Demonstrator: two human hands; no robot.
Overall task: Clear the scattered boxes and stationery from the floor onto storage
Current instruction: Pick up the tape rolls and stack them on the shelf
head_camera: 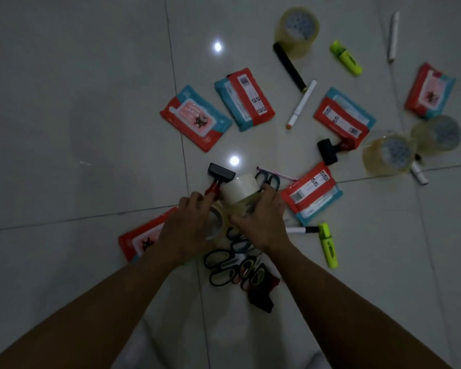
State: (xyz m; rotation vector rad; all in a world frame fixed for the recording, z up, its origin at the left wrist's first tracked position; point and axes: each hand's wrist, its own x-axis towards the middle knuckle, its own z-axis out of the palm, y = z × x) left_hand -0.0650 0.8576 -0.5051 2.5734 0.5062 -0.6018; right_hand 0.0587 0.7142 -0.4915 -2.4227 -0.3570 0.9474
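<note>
Clear tape roll sits on the floor tiles betw. our hands, right hand curled round its side, left hand pinching a red-handled tool beside it; prob. light, stiff, slick, so we grip across the rim.

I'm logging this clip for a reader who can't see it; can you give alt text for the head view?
Seen from above in dim light, both hands meet over a tiled floor: the right hand grips a roll of clear tape, the left hand holds another roll. Around them lie red-and-teal packets, more tape rolls, scissors, markers and yellow highlighters.
</note>
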